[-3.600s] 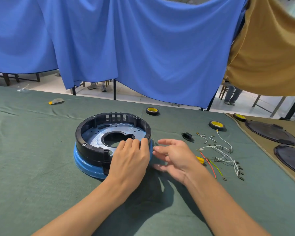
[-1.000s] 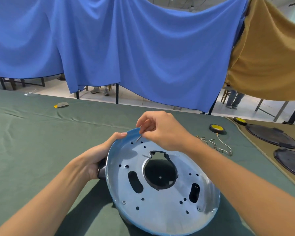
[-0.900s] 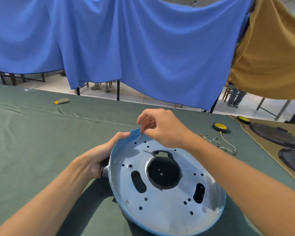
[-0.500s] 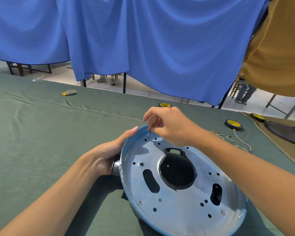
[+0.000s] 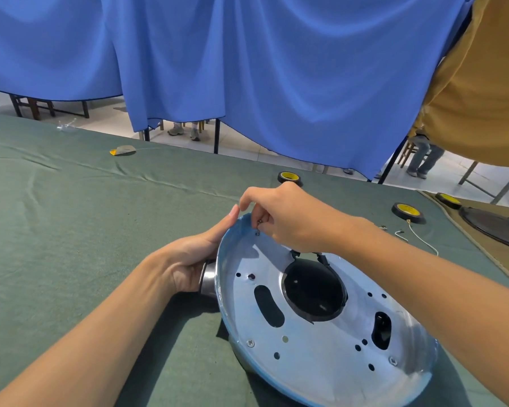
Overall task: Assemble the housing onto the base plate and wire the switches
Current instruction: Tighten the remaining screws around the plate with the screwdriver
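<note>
I see the base plate (image 5: 321,359) turned with its silver underside toward the camera. It is tilted, the near edge is low at the tabletop (image 5: 71,230) and the far edge is raised. The black housing (image 5: 313,289) sits behind it; I see it through the big round opening in the middle and as a dark wall at the left edge. The left hand (image 5: 188,259) grips this left edge, the palm is around the housing wall and one finger lies stretched along the blue rim of the plate. The right hand (image 5: 291,218) is above the far rim with the fingers curled, and it pinches a small screw (image 5: 258,226) whose tip stands at a hole close to that rim. Two screw heads (image 5: 250,343) already sit in the plate, both near its lower edge. On the green cloth further right lie thin wires (image 5: 417,233) and three tape rolls (image 5: 408,212) with yellow centers, and dark round plates (image 5: 497,227) lie on a brown cloth at the right border. A small yellow and grey object (image 5: 123,150) lies far left. Behind the tabletop hang a blue curtain (image 5: 247,69) and an ochre curtain (image 5: 482,98).
</note>
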A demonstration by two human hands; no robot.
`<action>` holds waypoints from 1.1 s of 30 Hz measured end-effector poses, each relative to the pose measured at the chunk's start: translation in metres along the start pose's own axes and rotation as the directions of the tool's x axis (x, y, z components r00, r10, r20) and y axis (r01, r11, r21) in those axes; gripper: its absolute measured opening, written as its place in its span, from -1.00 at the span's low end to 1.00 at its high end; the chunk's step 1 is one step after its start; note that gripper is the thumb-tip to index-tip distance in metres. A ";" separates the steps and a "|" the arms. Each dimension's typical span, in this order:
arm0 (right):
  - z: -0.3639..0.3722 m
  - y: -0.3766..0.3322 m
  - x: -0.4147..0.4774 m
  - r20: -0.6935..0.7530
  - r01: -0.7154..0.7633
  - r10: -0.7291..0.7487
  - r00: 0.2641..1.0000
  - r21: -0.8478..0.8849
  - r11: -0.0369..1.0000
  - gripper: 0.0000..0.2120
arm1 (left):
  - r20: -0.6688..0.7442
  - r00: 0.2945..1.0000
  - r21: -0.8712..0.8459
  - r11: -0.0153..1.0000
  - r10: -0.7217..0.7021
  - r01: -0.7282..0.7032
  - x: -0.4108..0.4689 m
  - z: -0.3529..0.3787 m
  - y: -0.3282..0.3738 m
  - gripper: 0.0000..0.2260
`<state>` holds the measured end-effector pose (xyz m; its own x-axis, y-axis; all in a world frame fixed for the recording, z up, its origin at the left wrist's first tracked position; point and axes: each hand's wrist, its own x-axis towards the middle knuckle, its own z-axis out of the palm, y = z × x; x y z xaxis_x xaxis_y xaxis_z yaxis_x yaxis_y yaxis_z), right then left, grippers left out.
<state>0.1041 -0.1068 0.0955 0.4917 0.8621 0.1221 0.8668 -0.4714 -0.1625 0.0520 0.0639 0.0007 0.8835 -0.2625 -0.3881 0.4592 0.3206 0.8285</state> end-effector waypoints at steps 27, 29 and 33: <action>0.001 0.001 -0.001 -0.029 -0.024 0.025 0.999 0.015 1.000 -0.67 | -0.022 1.000 -0.038 0.999 -0.019 0.019 -0.007 0.005 0.000 -0.20; 0.003 0.002 -0.001 -0.024 -0.021 0.021 0.999 0.014 1.000 -0.67 | -0.021 1.000 -0.036 0.999 -0.021 0.020 -0.007 0.005 0.000 -0.20; 0.005 0.006 -0.001 -0.015 -0.039 0.039 0.999 0.029 0.999 -0.70 | -0.042 0.999 -0.017 0.999 -0.034 0.033 -0.006 0.003 0.001 -0.17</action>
<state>0.1082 -0.1090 0.0901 0.5267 0.8400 0.1302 0.8442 -0.4990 -0.1958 0.0465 0.0625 0.0049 0.8705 -0.2344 -0.4328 0.4899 0.3271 0.8081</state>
